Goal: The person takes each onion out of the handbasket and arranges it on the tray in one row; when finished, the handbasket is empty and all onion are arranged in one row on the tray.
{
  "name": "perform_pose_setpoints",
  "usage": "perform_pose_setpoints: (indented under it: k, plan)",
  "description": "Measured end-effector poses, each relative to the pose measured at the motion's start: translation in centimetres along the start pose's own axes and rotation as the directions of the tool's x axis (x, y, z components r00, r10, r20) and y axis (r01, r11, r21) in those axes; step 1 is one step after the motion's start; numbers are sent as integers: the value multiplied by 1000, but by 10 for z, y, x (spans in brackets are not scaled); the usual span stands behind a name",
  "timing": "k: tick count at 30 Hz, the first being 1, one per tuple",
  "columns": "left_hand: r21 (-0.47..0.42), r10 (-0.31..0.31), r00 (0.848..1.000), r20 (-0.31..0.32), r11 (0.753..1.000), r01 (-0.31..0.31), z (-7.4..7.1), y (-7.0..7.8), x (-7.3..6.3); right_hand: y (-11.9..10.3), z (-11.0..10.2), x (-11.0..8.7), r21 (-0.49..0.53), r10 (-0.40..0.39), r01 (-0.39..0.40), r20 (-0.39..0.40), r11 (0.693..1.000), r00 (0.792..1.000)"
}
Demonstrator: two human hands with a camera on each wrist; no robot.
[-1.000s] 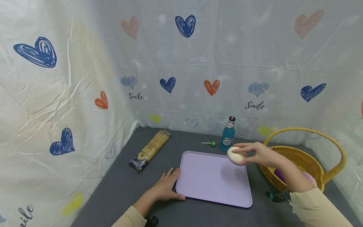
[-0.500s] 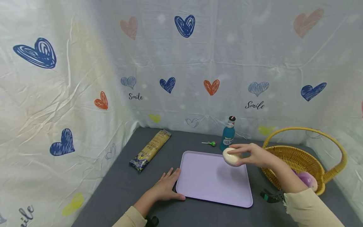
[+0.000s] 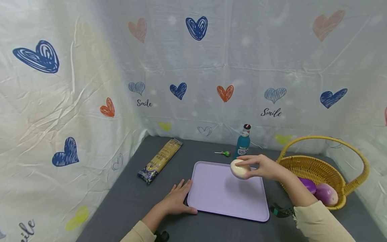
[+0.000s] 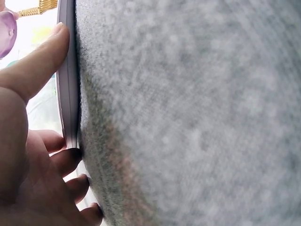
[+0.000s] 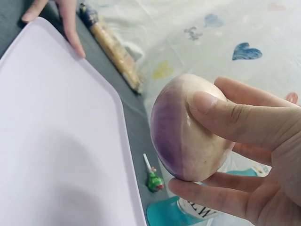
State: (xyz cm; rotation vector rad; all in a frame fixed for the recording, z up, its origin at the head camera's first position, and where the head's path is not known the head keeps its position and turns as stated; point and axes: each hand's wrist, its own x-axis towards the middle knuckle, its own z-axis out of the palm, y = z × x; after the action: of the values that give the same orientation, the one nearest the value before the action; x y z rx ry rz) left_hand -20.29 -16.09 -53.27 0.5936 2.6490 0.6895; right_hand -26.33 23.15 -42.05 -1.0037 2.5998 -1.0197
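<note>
My right hand point(image 3: 263, 167) pinches a purple-and-white turnip point(image 3: 240, 169) between thumb and fingers, above the back right part of a lilac tray point(image 3: 223, 205). In the right wrist view the turnip point(image 5: 188, 129) shows its purple side, with the thumb on its pale side. My left hand point(image 3: 176, 199) lies at the tray's near left corner, thumb and fingers spread and touching the rim. Seen from the left wrist, the thumb and fingertips of the left hand point(image 4: 33, 127) meet the tray's edge point(image 4: 69, 89).
Right of the tray stands a wicker basket point(image 3: 325, 167) holding a purple eggplant point(image 3: 308, 185) and another turnip point(image 3: 326, 195). Behind the tray are a blue bottle point(image 3: 243, 143) and a green lollipop point(image 3: 226, 153). A yellow noodle packet point(image 3: 161, 159) lies at the back left.
My right hand has carried the turnip leftward, farther over the tray. More of the basket's contents shows as the forearm shifts. The left hand stays put.
</note>
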Motion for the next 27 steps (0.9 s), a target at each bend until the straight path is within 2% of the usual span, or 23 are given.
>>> perform_pose_setpoints:
  k: [11,27]
  plan:
    - [-31,9,1000,0,999,-9,-1,1,-2,2,10,10,18,-42,42,2,999,999]
    - [-17,-8,1000,-7,1000,8,-1,3,-3,-5,28,27,98,-47,44,24,994,999]
